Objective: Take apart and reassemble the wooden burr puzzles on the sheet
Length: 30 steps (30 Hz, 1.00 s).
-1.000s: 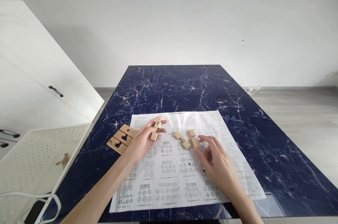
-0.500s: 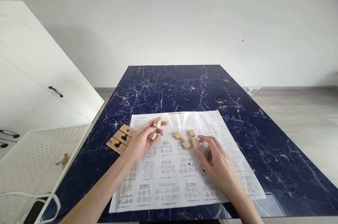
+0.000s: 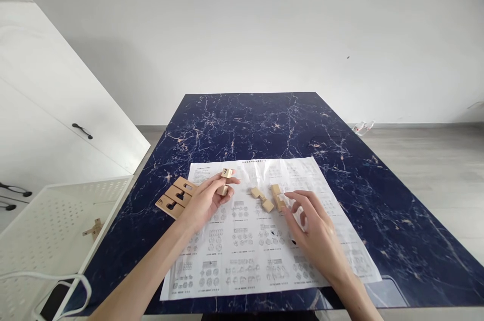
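My left hand (image 3: 207,200) grips a notched wooden puzzle piece (image 3: 227,173) marked "3"; its middle is hidden behind the fingers. Beside that hand, on the table, lies a wooden board (image 3: 172,193) with dark keyhole-shaped cut-outs, its right end covered by the hand. My right hand (image 3: 312,225) hovers over the printed sheet with thumb and fingers apart. Its fingertips are right beside a second notched wooden piece (image 3: 275,189); whether they touch it I cannot tell. Just left of this lies a third wooden piece (image 3: 267,205), resting on the sheet.
A creased paper sheet (image 3: 260,285) with printed diagrams covers the near part of the blue marbled table (image 3: 242,129). At left, a white perforated tray (image 3: 49,220) holds a wooden cross (image 3: 94,229) and a white cable (image 3: 34,275). A white cabinet (image 3: 45,84) stands behind it.
The right fingertips have drawn slightly away from the wooden piece beside them, and that piece is turned a little. The left hand keeps its grip with a slightly changed tilt of its piece.
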Each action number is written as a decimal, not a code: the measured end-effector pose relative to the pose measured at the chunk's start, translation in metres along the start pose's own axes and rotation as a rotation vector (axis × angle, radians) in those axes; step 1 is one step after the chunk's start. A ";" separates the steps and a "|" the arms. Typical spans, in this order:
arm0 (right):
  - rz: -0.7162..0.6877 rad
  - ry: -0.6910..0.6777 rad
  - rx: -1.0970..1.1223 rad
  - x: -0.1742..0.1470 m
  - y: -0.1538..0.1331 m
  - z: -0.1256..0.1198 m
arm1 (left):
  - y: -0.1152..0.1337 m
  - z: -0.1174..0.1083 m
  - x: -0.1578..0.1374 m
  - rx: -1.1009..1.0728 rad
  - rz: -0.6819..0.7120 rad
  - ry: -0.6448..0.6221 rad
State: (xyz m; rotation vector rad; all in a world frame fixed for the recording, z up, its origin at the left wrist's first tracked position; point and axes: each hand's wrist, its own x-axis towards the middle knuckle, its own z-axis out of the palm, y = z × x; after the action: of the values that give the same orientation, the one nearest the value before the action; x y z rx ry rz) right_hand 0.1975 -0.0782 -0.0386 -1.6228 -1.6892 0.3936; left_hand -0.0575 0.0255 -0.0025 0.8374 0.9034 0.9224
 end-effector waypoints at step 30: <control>-0.164 -0.054 0.054 0.045 -0.024 0.005 | -0.002 0.000 -0.003 0.027 -0.003 -0.121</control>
State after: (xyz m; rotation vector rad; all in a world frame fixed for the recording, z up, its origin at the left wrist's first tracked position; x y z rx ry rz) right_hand 0.1809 -0.0379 -0.0123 -1.4340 -1.8212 0.4010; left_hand -0.0582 0.0219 -0.0035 0.9051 0.8136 0.8495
